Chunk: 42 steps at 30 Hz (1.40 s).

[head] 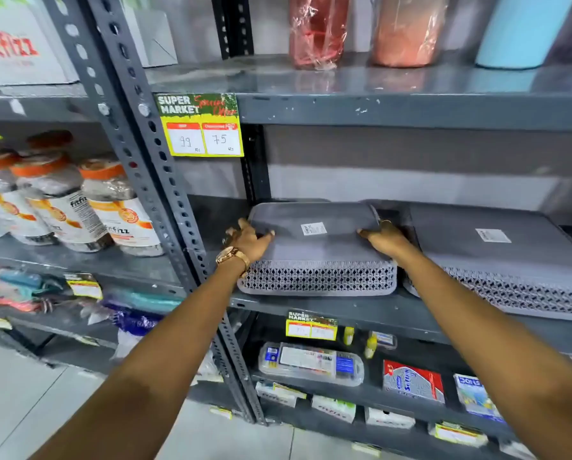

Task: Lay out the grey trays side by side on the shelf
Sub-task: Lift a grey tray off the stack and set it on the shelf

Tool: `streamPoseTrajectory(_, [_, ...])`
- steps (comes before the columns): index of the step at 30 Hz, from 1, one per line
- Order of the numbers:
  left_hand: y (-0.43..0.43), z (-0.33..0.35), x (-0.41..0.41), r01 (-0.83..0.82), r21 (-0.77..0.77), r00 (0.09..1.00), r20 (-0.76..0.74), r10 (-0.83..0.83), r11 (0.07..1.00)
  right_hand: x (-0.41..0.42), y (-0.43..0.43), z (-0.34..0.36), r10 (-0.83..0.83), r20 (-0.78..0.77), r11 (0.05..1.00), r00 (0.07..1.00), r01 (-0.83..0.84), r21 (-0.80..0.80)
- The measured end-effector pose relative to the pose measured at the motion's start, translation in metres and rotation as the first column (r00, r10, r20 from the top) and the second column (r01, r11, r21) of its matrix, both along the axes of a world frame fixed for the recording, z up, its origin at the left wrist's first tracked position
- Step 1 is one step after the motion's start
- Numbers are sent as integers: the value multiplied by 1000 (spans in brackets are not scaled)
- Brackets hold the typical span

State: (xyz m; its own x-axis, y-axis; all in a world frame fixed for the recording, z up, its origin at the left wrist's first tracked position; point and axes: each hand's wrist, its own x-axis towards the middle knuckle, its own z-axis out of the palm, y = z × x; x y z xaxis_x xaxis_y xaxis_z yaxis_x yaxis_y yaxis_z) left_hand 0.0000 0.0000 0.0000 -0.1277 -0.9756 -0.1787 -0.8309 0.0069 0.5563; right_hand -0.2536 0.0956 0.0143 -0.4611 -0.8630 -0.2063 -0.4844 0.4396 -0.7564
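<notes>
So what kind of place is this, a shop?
Most likely a supermarket aisle. A price tag on the metal shelf reads "Super Market" with prices 99 and 75, and packaged jars fill the next rack.

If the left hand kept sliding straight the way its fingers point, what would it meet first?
The left hand points right, across the upturned left grey tray. Its base looks bare up to the white label, probably the first thing met.

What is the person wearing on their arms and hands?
Both arms are bare, with no sleeves showing. The left hand has a chunky gold-coloured watch with a metal link band on its wrist. The right hand has a gold-coloured ring on one finger. No gloves on either hand.
</notes>
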Motion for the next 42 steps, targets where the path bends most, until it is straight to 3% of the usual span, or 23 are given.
streamPoseTrajectory(4, [-12,2,-11,-103,99,964,-233,124,990,3,-9,1,-138,181,989,974,146,-32])
streamPoseTrajectory(7, [-9,0,-21,-179,-47,927,-342,152,983,1,-15,7,-262,282,952,923,295,-80])
streamPoseTrajectory(9, [-6,5,-25,-234,-214,879,-464,112,948,-3,-17,15,-311,397,878,864,421,-228])
streamPoseTrajectory(11, [-6,17,-27,-313,-341,799,-599,52,887,-9,-19,23,-275,514,792,813,494,-359])
streamPoseTrajectory(13, [-8,27,-30,-407,-368,719,-694,44,836,-11,-17,31,-255,594,735,763,552,-394])
streamPoseTrajectory(17, [14,32,-31,-464,-188,587,-798,141,866,-9,-2,23,-264,685,691,679,629,-357])
streamPoseTrajectory(23, [43,-9,-9,-485,52,397,-876,273,873,4,34,-18,-440,590,748,677,640,-176])
streamPoseTrajectory(25, [46,-24,0,-487,69,450,-835,317,871,9,39,-37,-455,562,752,691,636,-173])
streamPoseTrajectory(30, [46,-48,12,-498,-57,654,-680,332,865,32,54,-67,-465,398,790,791,574,-218])
streamPoseTrajectory(33, [46,-47,9,-477,-175,790,-514,333,861,33,59,-67,-463,305,815,832,535,-223])
streamPoseTrajectory(36, [48,-44,5,-353,-321,927,-245,283,879,33,65,-65,-421,219,860,880,464,-212])
streamPoseTrajectory(38, [57,-37,-10,-250,-413,967,-71,243,876,27,74,-60,-374,177,893,911,405,-196])
streamPoseTrajectory(42, [79,-20,-60,-10,-543,996,-78,-39,840,9,89,-38,-242,221,923,945,294,-247])
